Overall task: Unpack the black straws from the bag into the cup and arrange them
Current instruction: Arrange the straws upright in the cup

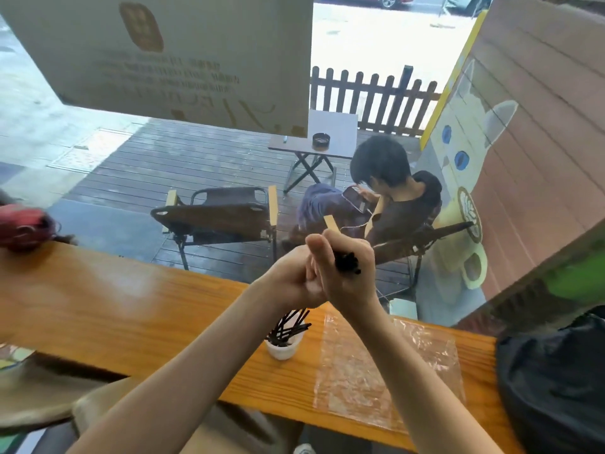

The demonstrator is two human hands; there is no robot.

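A small white cup stands on the wooden counter with several black straws fanned out in it. Above the cup both my hands are raised and pressed together. My right hand grips a bundle of black straws whose ends poke out of the fist. My left hand is curled against the right palm; what it grips is hidden. The clear plastic bag lies flat on the counter to the right of the cup.
A black bag sits at the counter's right end, a red object at its far left. Beyond the window glass a person sits in a chair on the deck, beside an empty folding chair.
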